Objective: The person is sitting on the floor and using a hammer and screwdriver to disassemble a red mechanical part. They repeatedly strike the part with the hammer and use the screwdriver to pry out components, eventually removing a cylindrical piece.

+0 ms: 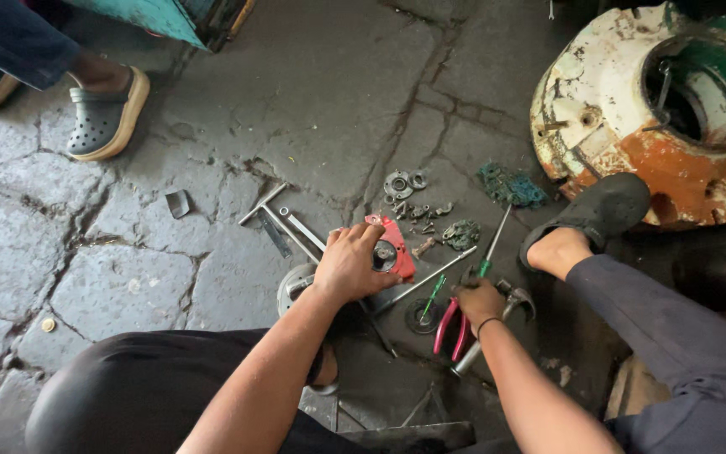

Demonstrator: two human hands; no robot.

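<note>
On the stone floor, the left hand [348,265] clamped a rigid, likely heavy red metal housing [392,246] by its rim while the right hand [480,303] gripped red-handled pliers [451,326].

Red housing and hand tools on the stone floor

A red metal housing [395,245] with a round bearing hole lies flat on the cracked floor, partly covered, its upper end and right edge showing. Just right of it lie red-handled pliers [449,326], handles pointing toward the person, beside a green-handled screwdriver [491,250] lying slantwise, shaft pointing up and away.
</note>
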